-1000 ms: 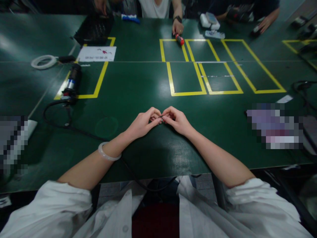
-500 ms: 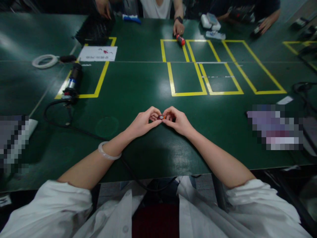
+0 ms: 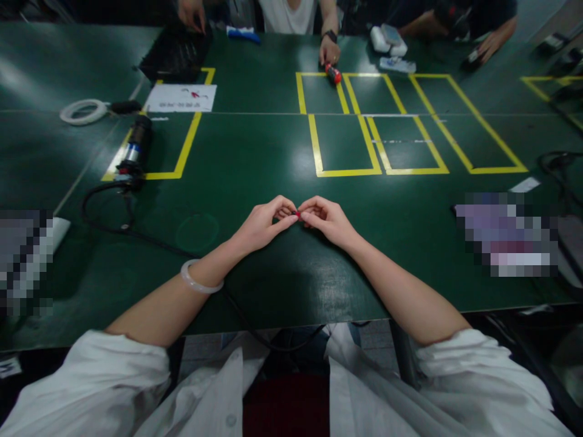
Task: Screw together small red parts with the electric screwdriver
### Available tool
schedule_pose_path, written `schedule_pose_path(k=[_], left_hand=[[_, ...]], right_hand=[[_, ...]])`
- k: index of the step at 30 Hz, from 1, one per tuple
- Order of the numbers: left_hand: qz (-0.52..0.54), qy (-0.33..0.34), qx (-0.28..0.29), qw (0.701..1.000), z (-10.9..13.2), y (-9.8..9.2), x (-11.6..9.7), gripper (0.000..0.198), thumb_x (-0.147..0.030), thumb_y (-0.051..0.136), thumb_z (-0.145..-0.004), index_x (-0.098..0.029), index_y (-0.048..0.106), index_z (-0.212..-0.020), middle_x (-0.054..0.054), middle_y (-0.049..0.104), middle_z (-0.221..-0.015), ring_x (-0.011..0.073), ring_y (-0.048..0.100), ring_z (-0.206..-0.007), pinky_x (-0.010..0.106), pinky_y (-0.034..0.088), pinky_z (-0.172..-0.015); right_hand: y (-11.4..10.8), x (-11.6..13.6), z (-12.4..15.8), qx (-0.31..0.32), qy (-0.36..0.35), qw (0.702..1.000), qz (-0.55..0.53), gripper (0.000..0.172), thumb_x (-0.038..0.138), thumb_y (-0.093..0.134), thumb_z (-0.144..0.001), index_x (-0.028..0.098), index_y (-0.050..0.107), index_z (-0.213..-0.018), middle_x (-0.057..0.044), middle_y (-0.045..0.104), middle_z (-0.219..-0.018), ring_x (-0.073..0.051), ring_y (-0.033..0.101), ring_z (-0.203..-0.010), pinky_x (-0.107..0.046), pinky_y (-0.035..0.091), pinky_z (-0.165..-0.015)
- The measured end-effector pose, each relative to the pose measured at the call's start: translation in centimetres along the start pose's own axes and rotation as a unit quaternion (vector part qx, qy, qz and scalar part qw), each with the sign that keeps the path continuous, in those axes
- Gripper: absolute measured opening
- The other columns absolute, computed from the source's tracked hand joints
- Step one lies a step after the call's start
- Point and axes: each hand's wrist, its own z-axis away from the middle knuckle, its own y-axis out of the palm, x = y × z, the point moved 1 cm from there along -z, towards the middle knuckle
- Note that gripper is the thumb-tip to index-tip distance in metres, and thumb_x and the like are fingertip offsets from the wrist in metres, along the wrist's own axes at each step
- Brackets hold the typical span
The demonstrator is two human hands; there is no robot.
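At the far left of your green table (image 3: pixel 246 145), a pixelated thing (image 3: pixel 22 249) sits with a white edge showing. Next comes a white ring-shaped coil (image 3: pixel 82 112), lying near the black-and-silver cylindrical tool (image 3: pixel 134 149); a dark cable (image 3: pixel 159 243) curves from that tool toward your left forearm. Beyond the tool lie a black tray (image 3: pixel 170 57) and a white sheet (image 3: pixel 182 98) with small red and dark marks. A white bangle (image 3: pixel 195 280) circles your left wrist, and a blue-and-white item (image 3: pixel 243 34) lies by the table's far edge.

Your left hand (image 3: pixel 268 221) pinches narrowly, thumb against fingers, on one end of a small red-and-dark piece (image 3: pixel 297 215). The piece sits right between your two hands, above the middle of the table, mostly hidden by fingertips. Your right hand (image 3: pixel 325 215) pinches its other end just as narrowly, with the fingers curled.

Across from you, a co-worker's hand (image 3: pixel 330 51) rests at a red-and-black tool (image 3: pixel 334 74) beside the yellow tape outlines (image 3: pixel 348 173). Farther right are white packs (image 3: pixel 388 40), another person's hand (image 3: pixel 494 44) at a dark object, a second pixelated item (image 3: pixel 505 233) and a white slip (image 3: pixel 526 185).
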Motion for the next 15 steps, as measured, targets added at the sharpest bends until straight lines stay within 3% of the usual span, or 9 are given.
schedule_pose_path(k=[8,15], left_hand=[[-0.011,-0.015,0.028,0.999,0.05,0.09,-0.05,0.032,-0.046,0.053,-0.096,-0.015,0.06,-0.099,0.006,0.07,-0.087,0.0162,0.067,-0.08,0.026,0.051,-0.076],[-0.024,-0.01,0.025,0.999,0.06,0.05,-0.04,0.031,-0.045,0.052,-0.097,-0.015,0.061,-0.1,0.005,0.07,-0.088,0.0158,0.066,-0.08,0.026,0.05,-0.075]], right_hand=[[0.04,0.53,0.0,0.0,0.03,0.999,-0.033,0.043,0.059,0.071,-0.082,0.018,0.06,-0.089,0.0,0.069,-0.07,-0.01,0.061,-0.058,-0.024,0.05,-0.058],[0.09,0.63,0.0,0.006,0.025,0.999,-0.042,0.04,0.055,0.072,-0.083,0.017,0.06,-0.088,0.0,0.068,-0.071,-0.01,0.06,-0.059,-0.024,0.05,-0.059]])
